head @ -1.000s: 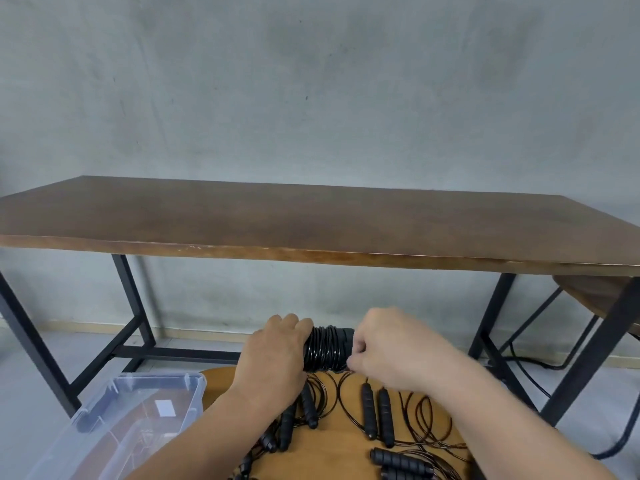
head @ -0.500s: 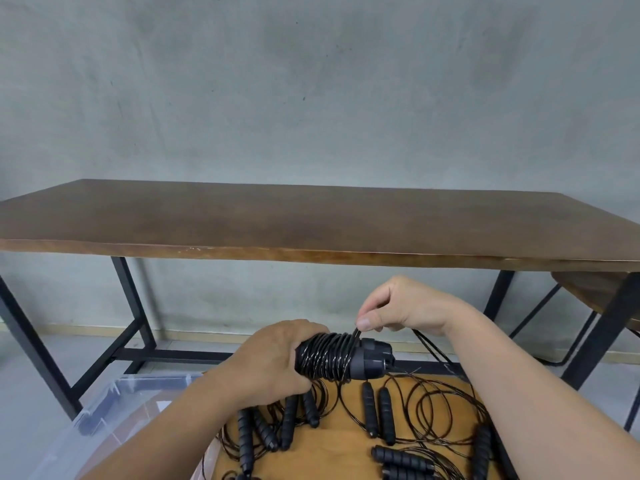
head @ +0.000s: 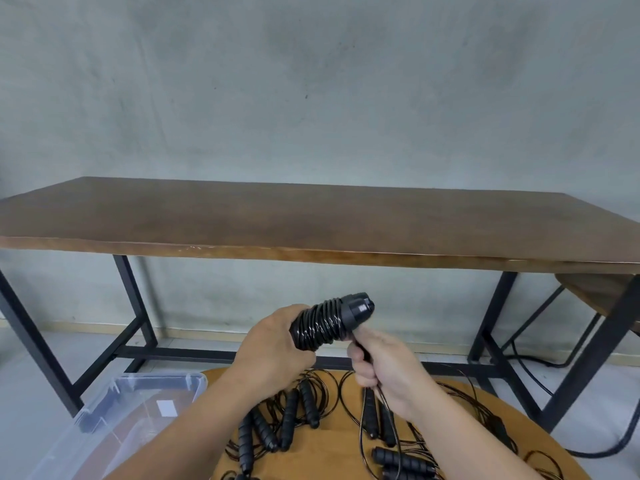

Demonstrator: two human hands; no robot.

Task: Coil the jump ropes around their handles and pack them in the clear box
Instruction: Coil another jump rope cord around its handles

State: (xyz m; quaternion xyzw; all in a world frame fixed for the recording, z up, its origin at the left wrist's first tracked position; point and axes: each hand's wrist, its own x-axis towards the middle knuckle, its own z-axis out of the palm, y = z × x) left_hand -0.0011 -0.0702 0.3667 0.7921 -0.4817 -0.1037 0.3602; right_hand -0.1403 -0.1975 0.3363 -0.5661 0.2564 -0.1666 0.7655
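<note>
Both hands hold a black jump-rope handle bundle wound with glossy black cord (head: pixel 330 320) above the round wooden desk (head: pixel 485 407).

The left hand (head: pixel 273 351) is clamped around the bundle's lower end; the right hand (head: pixel 384 367) is closed on the thin black loose cord (head: pixel 362 424) trailing down. More black foam-handled jump ropes (head: pixel 291 417) lie uncoiled on the desk. The clear plastic storage box (head: pixel 138 393) sits on the floor to the left, beside the desk.
</note>
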